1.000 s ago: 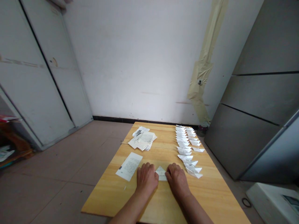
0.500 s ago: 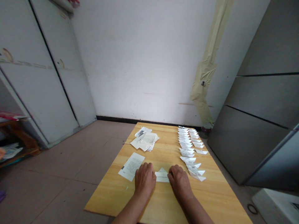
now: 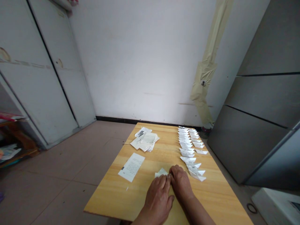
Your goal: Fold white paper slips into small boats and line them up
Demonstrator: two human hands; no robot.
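Observation:
A small folded sheet of printed paper [image 3: 161, 172] lies on the table with a pointed top. My left hand [image 3: 159, 195] rests palm down across its lower strip, fingers stretched out over it and thumb held apart, hiding most of that strip. Closed at the paper's right end, my right hand [image 3: 180, 179] pinches the edge; its fingertips almost meet those of my left hand. To the left lies a flat printed sheet [image 3: 131, 167], touched by neither hand.
Rows of folded paper pieces [image 3: 187, 153] run along the right side of the wooden table [image 3: 112, 197]. A loose pile of papers [image 3: 146, 140] sits at the back left. Beyond are a white wall [image 3: 140, 62] and a grey cabinet [image 3: 253, 125] at right.
My left hand has moved right, from the paper's left end onto its lower strip, close to my right hand. My right hand has stayed almost in place.

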